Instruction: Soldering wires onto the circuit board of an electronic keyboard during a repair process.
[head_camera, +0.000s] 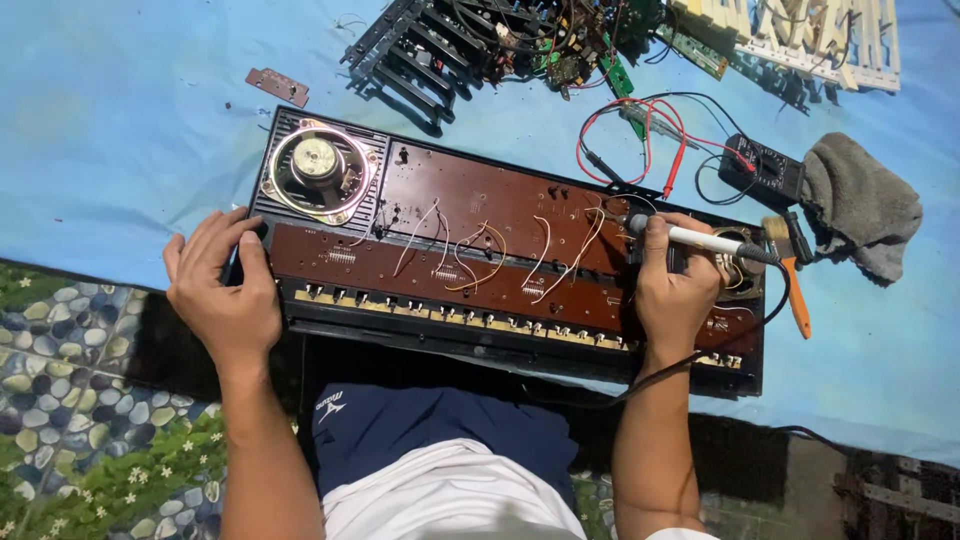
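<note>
An opened electronic keyboard case (320, 325) lies face down on a blue sheet, showing a brown circuit board (480, 215) with thin white and orange wires and a round speaker (318, 163) at its left end. My left hand (222, 288) grips the case's left end. My right hand (675, 285) rests on the board's right part and holds a white-handled soldering iron (700, 238), whose tip points left near the wires and whose black cord trails off behind.
A black multimeter (765, 170) with red and black leads sits past the case, beside a grey rag (860, 205) and an orange-handled brush (790, 275). Loose keyboard parts and green boards (520, 45) lie at the far edge. A patterned mat (80, 400) covers the lower left.
</note>
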